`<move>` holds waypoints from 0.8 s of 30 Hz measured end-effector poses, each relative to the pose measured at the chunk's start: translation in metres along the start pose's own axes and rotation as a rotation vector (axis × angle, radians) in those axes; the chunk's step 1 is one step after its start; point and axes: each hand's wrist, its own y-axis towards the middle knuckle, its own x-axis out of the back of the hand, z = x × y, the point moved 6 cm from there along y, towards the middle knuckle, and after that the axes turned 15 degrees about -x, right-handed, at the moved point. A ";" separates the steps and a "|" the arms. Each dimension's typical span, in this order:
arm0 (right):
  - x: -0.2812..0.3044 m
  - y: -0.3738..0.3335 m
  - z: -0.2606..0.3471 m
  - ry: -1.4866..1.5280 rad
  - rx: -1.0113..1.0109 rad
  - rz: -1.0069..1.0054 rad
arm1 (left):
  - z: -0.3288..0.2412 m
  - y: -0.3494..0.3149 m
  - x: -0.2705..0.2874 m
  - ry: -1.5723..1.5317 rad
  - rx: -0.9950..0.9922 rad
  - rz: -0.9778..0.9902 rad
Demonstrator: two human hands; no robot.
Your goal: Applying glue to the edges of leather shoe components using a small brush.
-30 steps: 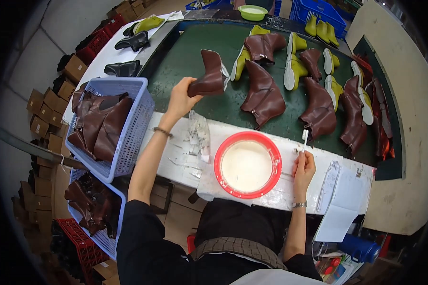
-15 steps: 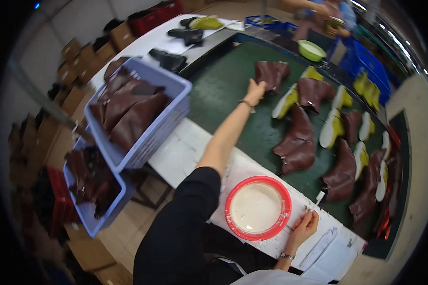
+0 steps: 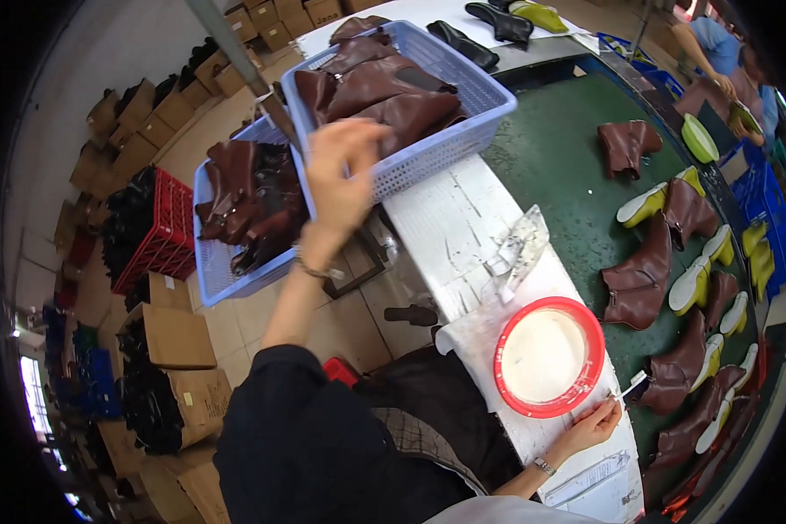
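My left hand (image 3: 341, 179), blurred by motion, is raised in front of the upper lilac crate (image 3: 445, 144); its fingers are loosely curled, apart from the thumb, and nothing shows in them. That crate holds brown leather boot uppers (image 3: 402, 100). My right hand (image 3: 596, 421) grips a white toothbrush (image 3: 635, 385) by its handle, bristle end pointing away from me. Just beside it stands a red-rimmed bowl (image 3: 592, 367) of milky white liquid (image 3: 541, 354). A short brown boot upper (image 3: 627, 148) rests on the green tabletop (image 3: 550, 148), out of reach of both hands.
Brown boot uppers (image 3: 639, 275) and yellow-green shoe lasts with white soles (image 3: 692, 284) line the table's right side. A lower lilac crate (image 3: 203, 262) of uppers stands left, near a red crate (image 3: 170, 231) and cardboard boxes (image 3: 179, 336). Another person (image 3: 716, 48) works at the far right.
My left hand has let go of the short boot upper and swung left to the crates. The view has turned left. My right hand still holds the toothbrush beside the bowl.
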 end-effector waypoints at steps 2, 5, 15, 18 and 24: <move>0.005 0.003 -0.002 -0.026 0.032 -0.009 | 0.085 -0.040 0.061 0.419 0.074 0.139; 0.002 0.010 -0.009 -0.050 0.066 -0.017 | 0.256 -0.148 0.134 0.775 0.736 0.739; 0.006 0.003 0.004 -0.023 0.093 0.010 | 0.410 -0.223 0.091 0.659 0.765 0.904; 0.008 0.003 -0.001 0.055 0.081 0.029 | 0.396 -0.132 0.173 0.831 0.686 0.106; 0.010 0.000 0.001 0.012 0.042 0.020 | 0.121 -0.051 0.170 0.380 0.315 -0.096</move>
